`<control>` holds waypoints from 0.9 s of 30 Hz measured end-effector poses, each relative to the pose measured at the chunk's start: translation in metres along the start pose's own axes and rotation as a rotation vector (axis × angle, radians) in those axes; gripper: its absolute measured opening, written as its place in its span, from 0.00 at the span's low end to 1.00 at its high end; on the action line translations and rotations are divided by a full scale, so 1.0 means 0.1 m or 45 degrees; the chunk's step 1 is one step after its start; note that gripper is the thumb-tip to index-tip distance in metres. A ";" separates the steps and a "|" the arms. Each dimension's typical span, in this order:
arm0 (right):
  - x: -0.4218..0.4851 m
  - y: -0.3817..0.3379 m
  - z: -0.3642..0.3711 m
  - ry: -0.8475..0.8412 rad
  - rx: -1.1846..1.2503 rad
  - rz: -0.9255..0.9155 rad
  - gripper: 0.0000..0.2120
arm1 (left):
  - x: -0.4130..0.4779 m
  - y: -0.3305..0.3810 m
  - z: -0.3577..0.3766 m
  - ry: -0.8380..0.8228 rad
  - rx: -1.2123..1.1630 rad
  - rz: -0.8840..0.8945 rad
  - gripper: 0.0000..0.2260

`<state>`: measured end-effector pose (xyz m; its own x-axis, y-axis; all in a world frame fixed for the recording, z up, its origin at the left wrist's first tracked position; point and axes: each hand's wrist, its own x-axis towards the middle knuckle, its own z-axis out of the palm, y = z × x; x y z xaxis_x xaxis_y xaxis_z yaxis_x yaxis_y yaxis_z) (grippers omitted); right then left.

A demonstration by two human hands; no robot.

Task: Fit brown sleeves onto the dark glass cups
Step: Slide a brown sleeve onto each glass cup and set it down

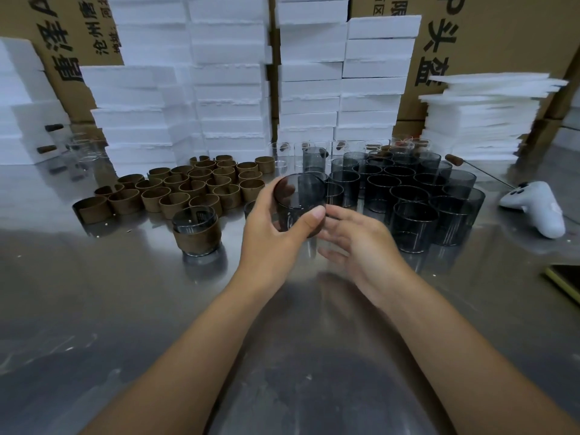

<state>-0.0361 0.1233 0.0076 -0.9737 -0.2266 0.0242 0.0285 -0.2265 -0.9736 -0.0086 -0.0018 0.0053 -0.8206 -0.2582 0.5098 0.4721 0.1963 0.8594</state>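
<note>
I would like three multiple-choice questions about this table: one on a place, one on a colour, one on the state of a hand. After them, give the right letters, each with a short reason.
1. Where do the loose brown sleeves lie, relative to the bare dark cups standing on the table?
A. To their left
B. To their right
C. Stacked inside them

2. What colour is the game controller?
A. Black
B. White
C. Red

3. What is the left hand doing?
A. Lying flat on the table
B. Resting on the controller
C. Gripping a dark cup

Answers:
1 A: the sleeves cluster to the left of the cup group.
2 B: its shell is white.
3 C: thumb and fingers curl round the cup, while the right hand is open beside it.
</note>
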 end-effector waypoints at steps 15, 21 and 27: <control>0.03 -0.01 -0.07 -0.054 0.466 0.204 0.10 | -0.10 -0.05 0.09 -0.192 0.052 -0.066 0.27; 0.03 -0.03 -0.05 -0.109 0.503 0.221 0.11 | -0.10 -0.04 0.10 -0.195 -0.090 -0.106 0.26; 0.00 -0.03 -0.04 -0.257 0.503 0.275 0.22 | -0.10 0.01 0.11 -0.212 -0.215 -0.123 0.25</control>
<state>-0.0373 0.1273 0.0096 -0.8739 -0.4782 -0.0868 0.3462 -0.4872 -0.8017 -0.0038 0.0116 0.0007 -0.8998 -0.1061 0.4233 0.4243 0.0141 0.9054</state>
